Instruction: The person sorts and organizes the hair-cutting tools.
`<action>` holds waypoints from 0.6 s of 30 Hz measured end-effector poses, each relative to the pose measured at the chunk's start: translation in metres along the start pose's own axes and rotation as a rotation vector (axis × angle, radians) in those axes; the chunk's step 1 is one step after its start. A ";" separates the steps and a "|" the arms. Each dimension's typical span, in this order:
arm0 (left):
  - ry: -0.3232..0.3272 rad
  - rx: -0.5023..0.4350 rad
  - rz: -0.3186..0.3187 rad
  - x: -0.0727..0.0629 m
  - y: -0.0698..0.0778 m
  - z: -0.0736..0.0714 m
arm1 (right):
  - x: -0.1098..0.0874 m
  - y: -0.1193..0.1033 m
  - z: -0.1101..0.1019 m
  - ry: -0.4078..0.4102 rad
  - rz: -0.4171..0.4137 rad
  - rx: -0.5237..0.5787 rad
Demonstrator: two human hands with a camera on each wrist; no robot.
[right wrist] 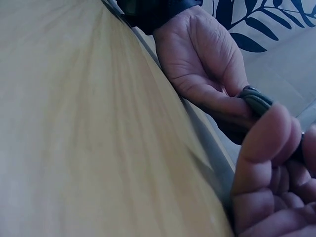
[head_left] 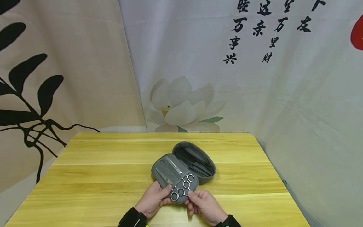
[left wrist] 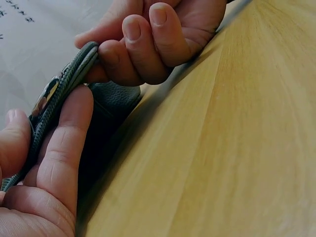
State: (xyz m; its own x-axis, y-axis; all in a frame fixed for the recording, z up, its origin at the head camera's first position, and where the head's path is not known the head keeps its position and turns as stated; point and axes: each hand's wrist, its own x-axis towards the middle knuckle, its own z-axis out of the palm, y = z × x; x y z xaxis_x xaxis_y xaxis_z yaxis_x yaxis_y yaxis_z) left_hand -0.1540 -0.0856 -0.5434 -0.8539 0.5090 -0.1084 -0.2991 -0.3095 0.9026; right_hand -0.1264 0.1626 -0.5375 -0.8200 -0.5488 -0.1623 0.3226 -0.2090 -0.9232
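A dark grey zip case (head_left: 208, 181) lies unfolded on the table, its hollow half behind and to the right. The flat half (head_left: 181, 199) is tilted towards me and carries a pocket holding slim metal tools. Silver scissors (head_left: 186, 184), with several finger rings showing, have their blades tucked into that pocket. My left hand (head_left: 153, 198) grips the flat half's lower left edge, thumb on top and fingers beneath. At the lower right edge, my right hand (head_left: 205, 205) pinches the rim between thumb and fingers. The zipped rim (left wrist: 64, 94) between both hands shows in the left wrist view.
The wooden table (head_left: 99, 183) spreads out on both sides of the case. A printed cloth (head_left: 184, 63) with a lotus and dark characters hangs behind it. Inside the hollow half lie dark elongated shapes (head_left: 199, 167), too dim to identify.
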 end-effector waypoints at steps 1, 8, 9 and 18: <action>0.004 -0.001 -0.002 0.000 0.000 0.000 | 0.000 0.000 0.001 0.001 -0.002 -0.003; -0.010 0.006 0.006 0.000 -0.001 -0.001 | -0.001 -0.003 0.003 -0.011 -0.020 -0.013; -0.016 0.009 0.008 0.000 -0.001 -0.001 | -0.001 -0.003 0.004 -0.005 -0.018 -0.015; -0.034 0.009 0.011 0.001 -0.001 -0.002 | 0.000 -0.002 0.007 0.090 0.008 -0.017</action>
State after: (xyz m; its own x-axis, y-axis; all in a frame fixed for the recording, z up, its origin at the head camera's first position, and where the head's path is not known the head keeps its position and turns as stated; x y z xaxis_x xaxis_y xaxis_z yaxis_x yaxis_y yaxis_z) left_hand -0.1558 -0.0862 -0.5451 -0.8424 0.5323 -0.0840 -0.2853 -0.3083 0.9075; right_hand -0.1235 0.1578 -0.5334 -0.8571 -0.4751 -0.1993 0.3216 -0.1912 -0.9274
